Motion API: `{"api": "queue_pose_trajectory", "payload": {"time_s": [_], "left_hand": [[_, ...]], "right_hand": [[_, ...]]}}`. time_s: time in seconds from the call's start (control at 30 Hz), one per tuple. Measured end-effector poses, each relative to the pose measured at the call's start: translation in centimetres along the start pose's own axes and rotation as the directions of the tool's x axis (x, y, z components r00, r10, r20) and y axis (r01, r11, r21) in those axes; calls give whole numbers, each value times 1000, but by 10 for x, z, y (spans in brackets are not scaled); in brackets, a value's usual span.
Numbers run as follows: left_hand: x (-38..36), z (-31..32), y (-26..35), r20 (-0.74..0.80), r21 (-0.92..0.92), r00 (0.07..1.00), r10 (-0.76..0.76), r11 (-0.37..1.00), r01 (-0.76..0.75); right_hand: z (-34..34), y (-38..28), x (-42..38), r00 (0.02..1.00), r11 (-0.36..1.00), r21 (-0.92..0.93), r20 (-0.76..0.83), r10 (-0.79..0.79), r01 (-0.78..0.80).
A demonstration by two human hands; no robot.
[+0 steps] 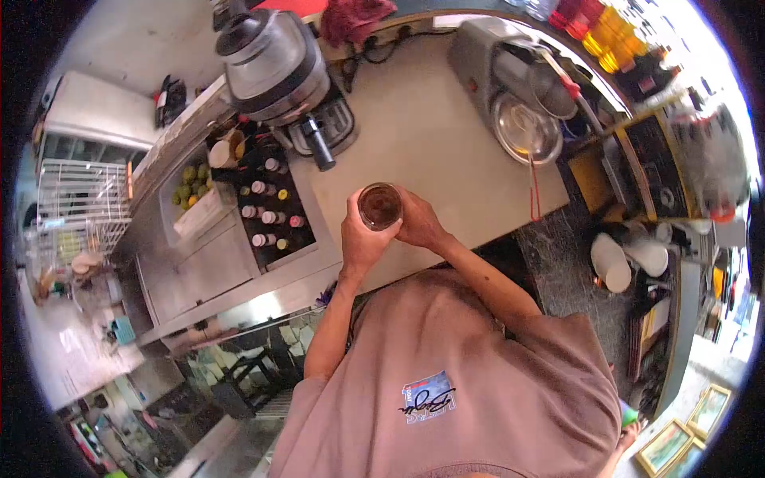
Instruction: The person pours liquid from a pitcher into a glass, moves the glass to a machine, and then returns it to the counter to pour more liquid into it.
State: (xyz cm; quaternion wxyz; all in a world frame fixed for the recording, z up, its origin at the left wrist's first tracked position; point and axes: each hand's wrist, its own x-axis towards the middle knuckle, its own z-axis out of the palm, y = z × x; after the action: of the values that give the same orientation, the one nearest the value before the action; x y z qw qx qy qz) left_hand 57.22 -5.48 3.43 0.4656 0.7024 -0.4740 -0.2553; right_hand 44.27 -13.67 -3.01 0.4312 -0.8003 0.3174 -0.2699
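Note:
A glass (380, 205) with a dark brown drink in it is held upright over the front part of the counter, seen from above. My left hand (366, 243) is closed around its left and near side. My right hand (420, 219) is closed against the right side, its fingertips partly hidden behind the glass. Nearest to the hands on the left is the black handle (318, 144) of a coffee machine (275, 68). The pale counter top (414, 119) lies beneath and beyond both hands.
Several capped bottles (269, 215) stand in a recess at the left, beside a bin of green fruit (191, 187). At the right are a grey machine (494, 68), a steel bowl (526, 131) and a red-handled tool (535, 191). Another person's hand (629, 436) shows lower right.

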Motion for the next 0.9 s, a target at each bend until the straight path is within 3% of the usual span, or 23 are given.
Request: {"api": "queue_pose_trajectory", "payload": {"time_s": [0.17, 0.27, 0.33, 0.4, 0.9], "left_hand": [[10, -23, -26, -110, 6, 993, -30, 999, 31], [19, -39, -33, -130, -22, 989, -66, 998, 64], [26, -47, -41, -133, -31, 987, -92, 996, 88], [35, -52, -53, -149, -75, 988, -34, 997, 23], [82, -74, -73, -69, -68, 998, -17, 998, 12]], "right_hand": [[31, 1, 34, 994, 997, 19, 71, -82, 81], [43, -7, 56, 990, 1000, -3, 141, -29, 29], [52, -8, 69, 986, 995, 26, 139, -95, 92], [56, -14, 79, 985, 995, 47, 143, -98, 92], [78, -3, 113, 997, 1000, 3, 81, -19, 19]]}}
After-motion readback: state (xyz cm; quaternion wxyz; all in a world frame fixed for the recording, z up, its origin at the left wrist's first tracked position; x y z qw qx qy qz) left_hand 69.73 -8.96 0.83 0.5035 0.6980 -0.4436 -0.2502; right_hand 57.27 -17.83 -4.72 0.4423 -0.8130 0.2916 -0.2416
